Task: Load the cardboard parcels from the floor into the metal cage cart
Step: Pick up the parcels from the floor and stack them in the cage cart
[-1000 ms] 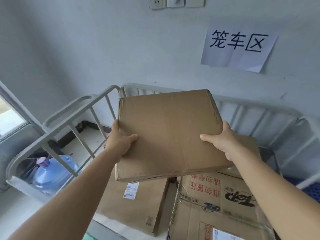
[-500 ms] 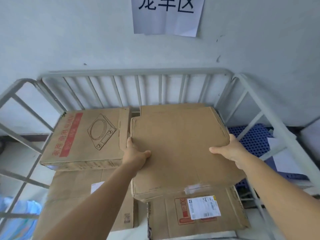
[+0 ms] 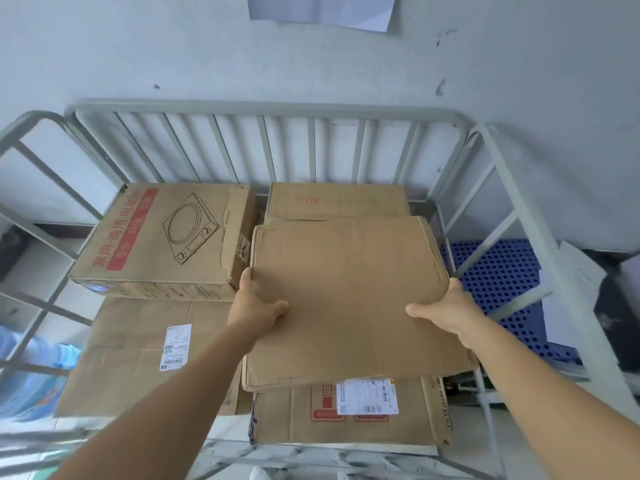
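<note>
Hands grip one flat, plain brown cardboard parcel (image 3: 346, 299) by its two side edges: the left hand (image 3: 258, 301) holds the left edge with the thumb lying across the top face and the fingers curled under out of sight, and the right hand (image 3: 446, 311) does the same on the right edge. Both arms reach forward from the near side, so neither hand is clearly nearer the load.

The parcel sits inside the grey metal cage cart (image 3: 263, 109), over its right half. Its far edge overlaps the brown box marked 4D (image 3: 337, 200) at the back, and its near edge overhangs the brown carton with red print and a white shipping label (image 3: 349, 414) in front. Whether it already rests on them or is held just above cannot be told. To its left, close beside the left hand, lies the brown box printed with a cooktop drawing and a red band (image 3: 166, 237), on top of a larger brown carton with a white label (image 3: 145, 351).

The parcel's long axis appears to run away from the person toward the barred back wall, tilted a little, its far end turned slightly right. Setting it down probably calls for lowering it flat and drawing both hands out sideways, the left one having little room.
</note>
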Demonstrator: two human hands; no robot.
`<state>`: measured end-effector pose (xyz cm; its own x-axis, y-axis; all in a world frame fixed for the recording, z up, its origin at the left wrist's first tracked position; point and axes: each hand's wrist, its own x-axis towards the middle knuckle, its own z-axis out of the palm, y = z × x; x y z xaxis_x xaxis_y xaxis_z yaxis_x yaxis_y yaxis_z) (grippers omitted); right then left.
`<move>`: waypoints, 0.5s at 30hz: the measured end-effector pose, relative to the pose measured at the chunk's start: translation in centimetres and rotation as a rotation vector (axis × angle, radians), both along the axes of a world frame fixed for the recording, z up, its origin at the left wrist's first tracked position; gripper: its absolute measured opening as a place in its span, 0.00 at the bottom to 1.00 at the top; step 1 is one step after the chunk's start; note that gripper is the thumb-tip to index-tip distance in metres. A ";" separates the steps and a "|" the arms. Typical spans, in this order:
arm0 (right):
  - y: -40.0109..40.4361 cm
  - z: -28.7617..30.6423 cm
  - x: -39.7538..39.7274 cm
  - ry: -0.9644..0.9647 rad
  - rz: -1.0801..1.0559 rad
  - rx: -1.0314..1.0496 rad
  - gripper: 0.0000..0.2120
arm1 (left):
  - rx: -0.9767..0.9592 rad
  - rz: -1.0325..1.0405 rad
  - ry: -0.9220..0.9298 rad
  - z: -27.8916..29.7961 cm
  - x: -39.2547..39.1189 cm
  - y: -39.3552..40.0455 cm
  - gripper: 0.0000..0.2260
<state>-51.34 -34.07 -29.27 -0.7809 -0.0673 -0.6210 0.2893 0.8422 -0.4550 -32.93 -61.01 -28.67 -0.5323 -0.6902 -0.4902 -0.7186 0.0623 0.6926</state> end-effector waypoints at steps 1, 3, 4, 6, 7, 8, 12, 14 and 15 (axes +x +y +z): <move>0.3 0.2 0.0 0.000 0.019 0.007 0.52 | -0.002 0.008 -0.003 0.0 0.1 0.4 0.44; 0.7 0.3 -0.1 -0.007 0.056 0.026 0.54 | -0.013 0.015 -0.016 0.0 0.3 1.1 0.44; 0.9 0.3 -0.1 -0.013 0.082 0.041 0.55 | -0.019 0.020 -0.026 0.0 0.5 1.4 0.44; 1.2 0.4 0.1 -0.017 0.135 0.073 0.55 | -0.031 0.033 -0.046 0.0 1.0 2.0 0.44; 1.3 0.5 0.2 -0.021 0.163 0.085 0.54 | -0.033 0.041 -0.061 -0.1 1.4 2.3 0.44; 1.4 0.6 0.3 -0.024 0.190 0.097 0.54 | -0.036 0.050 -0.078 -0.2 1.8 2.7 0.44; 1.4 1.4 1.1 -0.006 0.280 0.156 0.54 | -0.042 0.082 -0.109 -0.8 3.2 3.9 0.43; 1.4 1.5 1.4 -0.016 0.308 0.181 0.54 | -0.049 0.085 -0.111 -1.0 3.7 4.2 0.42; 1.3 1.5 1.7 -0.027 0.328 0.204 0.54 | -0.048 0.082 -0.110 -0.9 4.0 4.4 0.42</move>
